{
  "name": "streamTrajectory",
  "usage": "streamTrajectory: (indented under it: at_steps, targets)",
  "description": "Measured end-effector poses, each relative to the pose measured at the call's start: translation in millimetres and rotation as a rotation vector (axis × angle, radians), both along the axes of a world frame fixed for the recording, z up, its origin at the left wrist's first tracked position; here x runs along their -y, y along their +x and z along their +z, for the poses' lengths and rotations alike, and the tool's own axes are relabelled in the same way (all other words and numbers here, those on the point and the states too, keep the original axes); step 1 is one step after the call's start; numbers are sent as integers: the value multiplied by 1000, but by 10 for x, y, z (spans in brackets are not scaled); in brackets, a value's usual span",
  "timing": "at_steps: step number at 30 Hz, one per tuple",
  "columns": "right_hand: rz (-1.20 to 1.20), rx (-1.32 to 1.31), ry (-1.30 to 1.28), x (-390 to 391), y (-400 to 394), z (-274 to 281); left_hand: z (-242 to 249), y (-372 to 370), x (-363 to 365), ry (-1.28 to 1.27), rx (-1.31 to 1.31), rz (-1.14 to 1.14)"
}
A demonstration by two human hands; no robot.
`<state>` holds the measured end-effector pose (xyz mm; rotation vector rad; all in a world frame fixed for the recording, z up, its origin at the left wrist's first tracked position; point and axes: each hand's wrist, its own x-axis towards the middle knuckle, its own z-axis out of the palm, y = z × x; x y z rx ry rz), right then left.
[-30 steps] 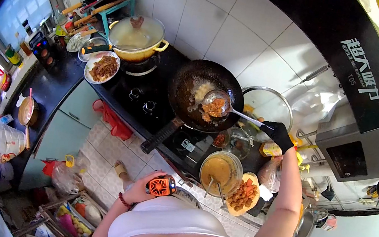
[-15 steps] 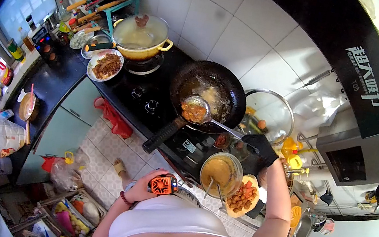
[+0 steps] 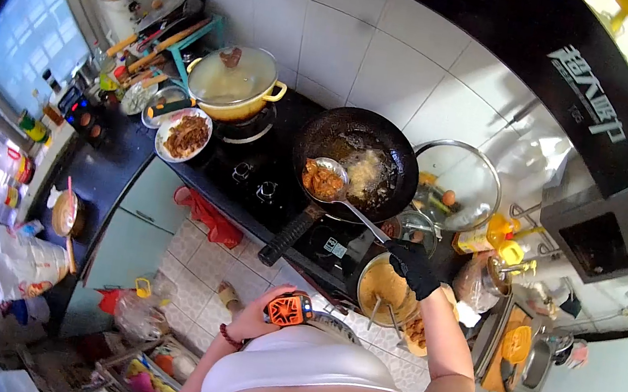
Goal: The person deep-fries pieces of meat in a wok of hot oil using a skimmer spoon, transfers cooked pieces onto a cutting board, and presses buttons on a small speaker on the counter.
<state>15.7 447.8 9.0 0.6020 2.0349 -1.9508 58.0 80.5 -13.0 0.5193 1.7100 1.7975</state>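
My right hand (image 3: 411, 267), in a black glove, is closed round the long handle of a metal ladle (image 3: 357, 220). The ladle's bowl holds browned fried pieces (image 3: 322, 179) and sits tilted over the near left side of a black wok (image 3: 315, 135). Pale batter-like bits (image 3: 367, 173) bubble in oil at the bottom of the wok. Beneath the glove is a bowl of yellowish batter (image 3: 380, 280) with two utensil handles sticking out, partly covered by my hand. At my waist, my left hand (image 3: 256, 319) is closed around an orange-and-black device (image 3: 288, 308).
Left of the wok stands a lidded yellow pot (image 3: 233, 86), beside a plate of browned meat (image 3: 183, 136). A glass lid (image 3: 488, 173) leans behind, right of the wok. An oil bottle (image 3: 478, 237) stands at right. The wok's handle (image 3: 287, 239) juts over the counter edge.
My view has shifted slightly. My right hand has come nearer to me, over the batter bowl, and the ladle has slid toward the wok's left side. My left hand stays at my waist.
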Motion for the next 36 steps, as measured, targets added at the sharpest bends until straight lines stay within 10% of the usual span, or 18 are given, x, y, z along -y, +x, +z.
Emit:
streamTrajectory:
  at_steps: [16, 26, 33, 36]
  targets:
    - [-399, -209, 557, 1097, 373, -222, 168, -545, 703, -42, -138, -256]
    - [-642, -195, 305, 1606, 408, -377, -16, -1053, 1192, 18, -420, -464]
    - [-811, -221, 93, 1796, 230, 134, -911, -1231, 1480, 330, 481, -606]
    - [-705, -477, 568, 1769, 154, -236, -989, -1252, 1550, 462, 691, -579]
